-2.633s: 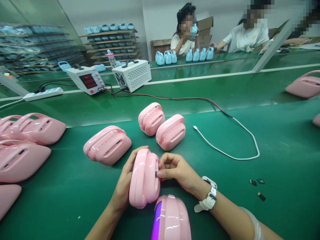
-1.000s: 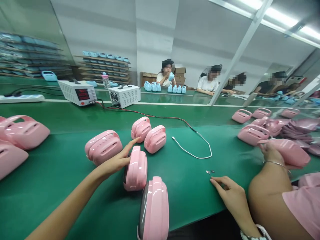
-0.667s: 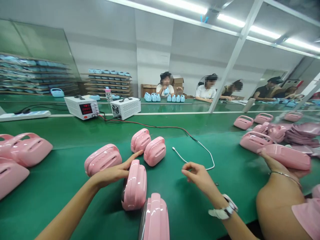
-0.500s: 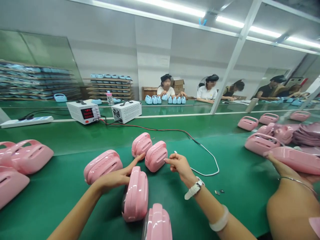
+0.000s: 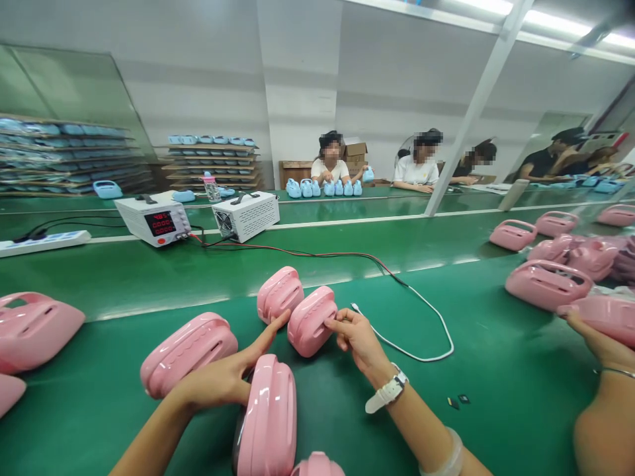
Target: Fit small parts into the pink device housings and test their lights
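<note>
My left hand [image 5: 223, 377] has its index finger stretched out to the rear pink handled case [image 5: 278, 294]. Its thumb reaches to the near upright pink case [image 5: 270, 416], whose dark front partly shows. Another pink case [image 5: 191, 350] lies just left of that hand. My right hand [image 5: 360, 338], with a white watch on the wrist, pinches its thumb and index finger together against the slotted side of a pink case [image 5: 310, 324]. Anything between those fingertips is too small or hidden. A white cable [image 5: 421, 359] with a bare plug end lies beside the right hand.
Two small memory cards [image 5: 457, 400] lie on the green mat. A power supply [image 5: 153, 219] and a white vented box [image 5: 247, 215] stand behind. More pink cases [image 5: 548, 284] sit at right, where a co-worker's hand [image 5: 598, 340] holds one. Others lie at left [image 5: 37, 330].
My right fingertips have moved in slightly over the pink case's side. The camera view has shifted a little. Across the bench, a co-worker has raised a blue case to the right.
</note>
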Action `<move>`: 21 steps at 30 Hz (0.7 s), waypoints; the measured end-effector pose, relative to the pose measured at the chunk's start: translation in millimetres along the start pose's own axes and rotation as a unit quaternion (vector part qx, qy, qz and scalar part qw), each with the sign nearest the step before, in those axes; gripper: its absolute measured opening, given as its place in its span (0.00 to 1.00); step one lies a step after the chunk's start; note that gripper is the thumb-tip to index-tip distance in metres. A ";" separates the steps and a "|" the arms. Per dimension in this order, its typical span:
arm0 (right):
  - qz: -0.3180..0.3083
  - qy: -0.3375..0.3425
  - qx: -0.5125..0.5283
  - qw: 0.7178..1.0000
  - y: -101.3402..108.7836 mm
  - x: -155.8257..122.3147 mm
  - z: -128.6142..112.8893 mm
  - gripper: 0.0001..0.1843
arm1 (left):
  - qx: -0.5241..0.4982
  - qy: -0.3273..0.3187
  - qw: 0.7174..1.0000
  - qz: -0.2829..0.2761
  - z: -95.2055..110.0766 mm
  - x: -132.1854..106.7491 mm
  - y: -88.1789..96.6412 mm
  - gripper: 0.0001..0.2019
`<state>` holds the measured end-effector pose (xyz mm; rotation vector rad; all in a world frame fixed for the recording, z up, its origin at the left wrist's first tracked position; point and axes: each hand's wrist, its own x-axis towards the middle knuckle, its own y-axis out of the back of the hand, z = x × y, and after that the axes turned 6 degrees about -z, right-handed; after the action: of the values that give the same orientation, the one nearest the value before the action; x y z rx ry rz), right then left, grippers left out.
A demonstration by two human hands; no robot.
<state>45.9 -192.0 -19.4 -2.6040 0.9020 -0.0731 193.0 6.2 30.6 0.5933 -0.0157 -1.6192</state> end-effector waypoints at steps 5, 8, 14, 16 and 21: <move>0.010 0.044 -0.019 0.999 -2.0 0.0 10.9 0.27 | -0.035 -0.037 0.999 -0.011 2.4 8.1 -5.5 0.55; 0.003 0.062 -0.032 0.998 -0.6 -1.2 13.4 0.25 | -0.048 -0.056 0.997 -0.017 -0.3 9.0 -5.6 0.53; -0.028 0.073 -0.033 0.996 5.5 -1.2 14.7 0.21 | -0.083 -0.104 0.991 -0.029 -15.1 -16.4 7.0 0.44; -0.031 0.075 -0.026 0.996 7.1 -0.6 16.1 0.20 | -0.139 -0.176 0.975 0.002 -6.7 -21.7 13.5 0.43; -0.028 0.074 -0.006 0.997 9.3 0.0 17.2 0.18 | -0.186 -0.146 0.958 0.160 46.5 22.2 24.9 0.31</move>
<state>43.4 -192.9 -38.8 -2.6636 0.8800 -0.2788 197.9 -33.6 71.4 0.0523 -0.0228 -1.3333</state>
